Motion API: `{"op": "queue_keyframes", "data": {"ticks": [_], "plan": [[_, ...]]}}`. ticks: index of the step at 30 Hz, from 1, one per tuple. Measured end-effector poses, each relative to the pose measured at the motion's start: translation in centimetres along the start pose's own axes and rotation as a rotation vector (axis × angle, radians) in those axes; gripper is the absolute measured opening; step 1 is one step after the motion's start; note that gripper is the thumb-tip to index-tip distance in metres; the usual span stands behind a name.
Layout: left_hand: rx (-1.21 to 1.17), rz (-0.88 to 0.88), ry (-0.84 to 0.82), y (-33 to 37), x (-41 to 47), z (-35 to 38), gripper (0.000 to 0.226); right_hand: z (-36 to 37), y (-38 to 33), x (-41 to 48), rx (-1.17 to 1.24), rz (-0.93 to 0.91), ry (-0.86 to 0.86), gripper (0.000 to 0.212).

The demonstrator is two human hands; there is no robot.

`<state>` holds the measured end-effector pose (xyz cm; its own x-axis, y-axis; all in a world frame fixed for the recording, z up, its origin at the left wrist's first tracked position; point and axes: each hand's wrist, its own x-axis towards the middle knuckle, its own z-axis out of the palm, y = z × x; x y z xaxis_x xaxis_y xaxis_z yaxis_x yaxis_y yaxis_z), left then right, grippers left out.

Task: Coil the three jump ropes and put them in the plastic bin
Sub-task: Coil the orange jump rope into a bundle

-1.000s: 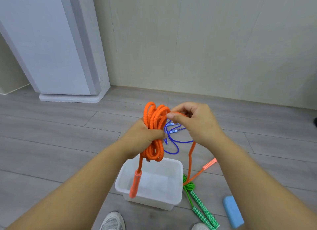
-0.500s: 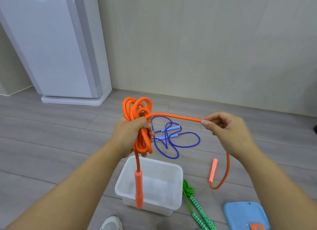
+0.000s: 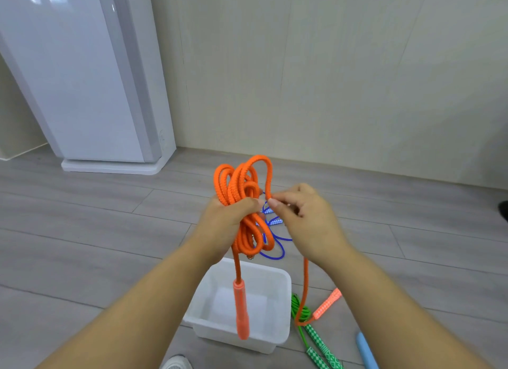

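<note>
My left hand grips a bundle of orange jump rope coils above the white plastic bin. One orange handle hangs down over the bin. My right hand pinches the rope's free strand right beside the coil; the strand drops to the second orange handle near the floor. A blue jump rope lies on the floor behind my hands, partly hidden. A green jump rope lies right of the bin.
A white appliance stands at the back left against the wall. A light blue object lies at the bottom right on the grey wood floor. The toe of a white shoe shows below the bin.
My right hand has come back in from the right with the free strand and laid another loop against the coil. The loose handle has risen nearer the bin.
</note>
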<state>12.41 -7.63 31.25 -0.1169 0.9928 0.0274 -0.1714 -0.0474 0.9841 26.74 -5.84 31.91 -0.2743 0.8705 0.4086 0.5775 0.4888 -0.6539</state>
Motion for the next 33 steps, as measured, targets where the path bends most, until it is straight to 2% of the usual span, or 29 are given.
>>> {"op": "queue_keyframes", "data": {"ticks": [3,6,8,10,14,18,21,26,31,33], "plan": [[-0.039,0.006,0.032,0.0,-0.1,0.3,0.025,0.7,-0.8,-0.2,-0.07,-0.076,-0.109,0.022],[-0.057,0.024,0.088,0.0,0.0,0.2,0.039,0.7,-1.1,-0.4,-0.117,-0.103,-0.18,0.023],[-0.068,0.024,0.096,0.0,0.0,0.1,0.039,0.5,-1.4,-0.4,-0.155,-0.115,-0.199,0.022],[-0.088,0.007,0.098,0.1,-0.1,0.2,0.03,0.4,-1.5,-0.5,-0.145,-0.086,-0.175,0.021],[-0.141,-0.004,0.09,0.1,0.0,0.2,0.017,0.8,-1.2,-0.8,0.055,0.093,-0.077,0.019],[-0.211,0.012,0.079,0.0,0.1,0.2,0.016,1.1,-0.3,-1.0,0.113,0.138,-0.057,0.009],[-0.255,0.024,0.103,0.0,0.1,0.4,0.02,0.8,0.3,-1.2,0.129,0.142,-0.078,0.013],[-0.415,0.047,0.152,0.6,0.4,0.1,0.044,0.0,1.7,-1.7,0.016,0.158,-0.205,0.014],[-0.376,0.07,0.216,1.2,0.7,-0.6,0.049,-1.3,2.9,-2.7,-0.131,0.199,-0.292,0.028],[-0.378,0.083,0.253,1.5,0.9,-1.0,0.041,-1.8,3.8,-3.1,-0.199,0.254,-0.367,0.028]]}}
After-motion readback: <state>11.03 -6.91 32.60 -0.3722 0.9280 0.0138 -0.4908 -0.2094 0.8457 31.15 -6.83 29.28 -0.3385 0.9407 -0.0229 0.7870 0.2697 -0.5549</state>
